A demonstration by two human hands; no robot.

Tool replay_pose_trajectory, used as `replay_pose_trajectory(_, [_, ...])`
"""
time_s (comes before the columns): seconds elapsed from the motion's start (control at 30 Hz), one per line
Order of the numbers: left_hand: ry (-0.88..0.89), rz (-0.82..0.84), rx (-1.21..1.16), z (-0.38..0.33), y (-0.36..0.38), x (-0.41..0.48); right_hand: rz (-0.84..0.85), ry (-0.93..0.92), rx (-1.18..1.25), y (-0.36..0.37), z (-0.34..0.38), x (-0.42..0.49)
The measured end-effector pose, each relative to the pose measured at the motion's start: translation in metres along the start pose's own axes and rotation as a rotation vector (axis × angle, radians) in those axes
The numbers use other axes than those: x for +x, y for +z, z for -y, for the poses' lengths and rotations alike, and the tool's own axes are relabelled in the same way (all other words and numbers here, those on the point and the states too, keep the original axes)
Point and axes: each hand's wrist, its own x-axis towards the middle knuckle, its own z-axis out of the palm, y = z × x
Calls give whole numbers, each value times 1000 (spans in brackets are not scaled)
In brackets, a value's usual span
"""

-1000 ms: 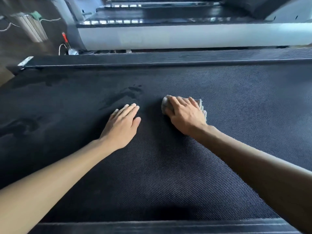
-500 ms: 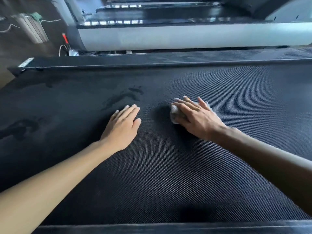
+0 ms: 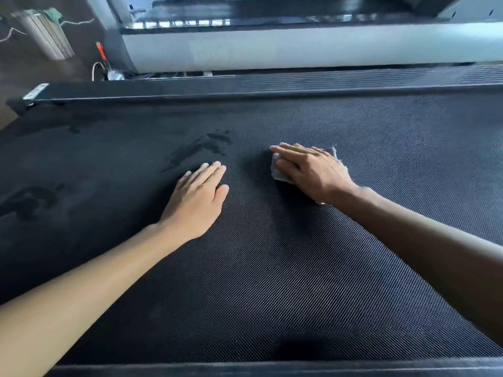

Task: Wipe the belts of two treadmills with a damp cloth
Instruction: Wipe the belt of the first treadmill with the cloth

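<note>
Seen from the head camera, the black woven treadmill belt [image 3: 272,268] is filling almost the whole view and running under both forearms. The left hand [image 3: 194,197] is lying flat on it, palm down, fingers straight and close together, holding nothing. The right hand [image 3: 310,172] is pressing a small grey cloth [image 3: 278,174] onto the belt with its fingers stretched flat rather than curled around it. The cloth is showing under the fingertips and again past the knuckles. Dark wet smears [image 3: 206,146] are glistening on the belt just beyond the left hand's fingertips, and another damp patch [image 3: 30,198] is showing well out to that hand's left. Beyond both hands a dark ribbed side rail [image 3: 272,88] is bordering the belt, and behind it the pale side of a second treadmill [image 3: 299,50] is rising. Far beyond the left hand, a red-handled tool [image 3: 101,51] and a white cable [image 3: 95,68] are lying on the brown floor [image 3: 16,74], near a pale ribbed post [image 3: 46,36]. Another dark rail [image 3: 272,368] is edging the belt nearest the person.
</note>
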Motion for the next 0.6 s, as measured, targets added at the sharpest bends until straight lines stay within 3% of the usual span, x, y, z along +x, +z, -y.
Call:
replay_pose_trajectory(0.1, [-3,-2,-3,-1,0,-1,-72,-131,44,-5,26,-30])
replay_pose_trajectory(0.23, [-9,-8,-26,-4,-2,-2,35,-517,132,-11,53,-104])
replay_pose_trajectory(0.3, [-10,-4,-33,-5,-2,-2,80,-581,153,-15,44,-105])
replay_pose_trajectory(0.4, [-10,7,-48,-6,-3,-1,58,-407,137,-20,15,-70])
replay_pose_trajectory(0.5, [-25,16,-59,-7,-3,-1,-105,-142,-5,-14,-4,-44])
replay_pose_trajectory(0.6, [-19,14,-40,-6,-2,0,-65,-242,51,-11,36,-72])
